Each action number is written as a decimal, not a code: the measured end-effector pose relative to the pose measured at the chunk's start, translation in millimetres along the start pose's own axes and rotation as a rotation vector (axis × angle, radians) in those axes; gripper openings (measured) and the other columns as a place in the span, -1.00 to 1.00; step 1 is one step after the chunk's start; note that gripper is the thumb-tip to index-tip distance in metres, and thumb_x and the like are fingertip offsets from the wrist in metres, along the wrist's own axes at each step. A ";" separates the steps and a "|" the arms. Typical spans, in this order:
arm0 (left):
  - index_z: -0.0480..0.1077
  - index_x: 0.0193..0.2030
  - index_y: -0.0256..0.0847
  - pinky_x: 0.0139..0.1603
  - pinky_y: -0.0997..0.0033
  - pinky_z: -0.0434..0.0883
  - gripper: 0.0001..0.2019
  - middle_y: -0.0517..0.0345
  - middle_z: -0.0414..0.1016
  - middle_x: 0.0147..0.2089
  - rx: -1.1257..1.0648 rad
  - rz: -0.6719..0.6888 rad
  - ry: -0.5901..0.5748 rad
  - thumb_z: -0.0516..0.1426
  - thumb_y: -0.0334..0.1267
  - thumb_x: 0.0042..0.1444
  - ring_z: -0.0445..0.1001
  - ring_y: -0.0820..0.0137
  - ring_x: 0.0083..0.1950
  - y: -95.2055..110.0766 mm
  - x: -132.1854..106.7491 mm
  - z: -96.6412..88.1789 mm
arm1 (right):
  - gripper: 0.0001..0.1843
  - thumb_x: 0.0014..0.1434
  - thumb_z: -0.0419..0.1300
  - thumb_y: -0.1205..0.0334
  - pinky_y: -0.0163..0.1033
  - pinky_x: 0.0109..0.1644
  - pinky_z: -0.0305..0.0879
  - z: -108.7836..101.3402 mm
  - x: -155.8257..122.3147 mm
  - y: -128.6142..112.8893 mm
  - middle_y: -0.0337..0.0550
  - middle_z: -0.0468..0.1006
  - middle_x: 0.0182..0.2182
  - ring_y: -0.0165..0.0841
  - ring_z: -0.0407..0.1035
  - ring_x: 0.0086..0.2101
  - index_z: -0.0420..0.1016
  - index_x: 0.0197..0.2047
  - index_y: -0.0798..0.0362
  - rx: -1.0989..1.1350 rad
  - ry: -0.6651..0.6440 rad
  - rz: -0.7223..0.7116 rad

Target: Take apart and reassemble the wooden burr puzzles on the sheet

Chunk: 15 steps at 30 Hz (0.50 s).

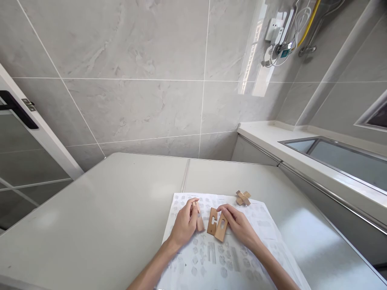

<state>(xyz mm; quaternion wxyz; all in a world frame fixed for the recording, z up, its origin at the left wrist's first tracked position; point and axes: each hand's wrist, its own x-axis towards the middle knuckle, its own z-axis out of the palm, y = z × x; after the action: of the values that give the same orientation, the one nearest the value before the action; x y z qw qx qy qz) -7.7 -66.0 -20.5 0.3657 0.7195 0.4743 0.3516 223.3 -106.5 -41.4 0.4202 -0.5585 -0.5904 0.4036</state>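
My left hand (184, 223) is closed around a wooden puzzle piece (200, 223), whose lower end shows below the fingers; its upper part is partly covered. With thumb and fingers, my right hand (237, 224) grips a flat wooden puzzle piece (221, 230) that has an oval hole, holding it tilted. Just left of that, partly overlapped by it, is a second flat wooden puzzle piece (212, 220) with a hooked cutout. Whether my right fingertips touch this second one too, I cannot tell. Beyond my right hand sits an assembled cross-shaped wooden puzzle (243, 197).
A large printed sheet (208, 269) with grey diagrams lies under both hands on a pale table (121, 209). A counter (260, 132) with a sink (341, 157) runs along the right. At left is a framed glass door (39, 125); a tiled wall (136, 108) stands behind.
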 end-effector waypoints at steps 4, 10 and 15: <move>0.49 0.17 -0.07 -0.09 0.21 0.49 -0.56 0.13 0.56 -0.32 0.088 0.064 0.044 -0.11 0.03 0.50 0.55 0.20 -0.21 0.2 0.8 -0.8 | -0.46 0.50 -0.08 -0.25 -0.16 -0.26 0.23 -5.0 -0.7 0.0 -0.17 0.57 -0.37 -0.18 0.38 -0.35 0.56 -0.14 -0.08 -0.195 0.020 -0.026; 0.48 0.21 -0.10 0.07 0.10 0.49 -0.59 0.03 0.62 -0.19 0.300 0.155 0.007 -0.12 -0.10 0.52 0.57 0.16 -0.11 -3.8 0.3 0.4 | -0.56 0.49 0.01 -0.19 -0.13 -0.19 0.30 -1.3 -0.6 -1.3 -0.15 0.64 -0.25 -0.17 0.45 -0.30 0.57 -0.12 -0.11 -0.253 0.006 -0.063; 0.50 0.15 -0.10 0.07 0.08 0.46 -0.65 0.10 0.64 -0.22 0.416 0.239 -0.005 -0.08 -0.25 0.50 0.53 0.18 -0.12 -8.2 -1.1 4.1 | -0.60 0.48 0.05 -0.17 -0.10 -0.14 0.36 2.4 2.0 5.7 -0.11 0.60 -0.19 -0.18 0.45 -0.27 0.58 -0.03 -0.12 -0.318 0.053 -0.100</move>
<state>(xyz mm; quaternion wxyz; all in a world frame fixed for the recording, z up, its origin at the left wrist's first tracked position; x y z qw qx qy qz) -8.0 -65.5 -29.7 0.1667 0.8311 0.4473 0.2853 222.8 -104.2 -47.4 0.3616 -0.5984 -0.6625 0.2686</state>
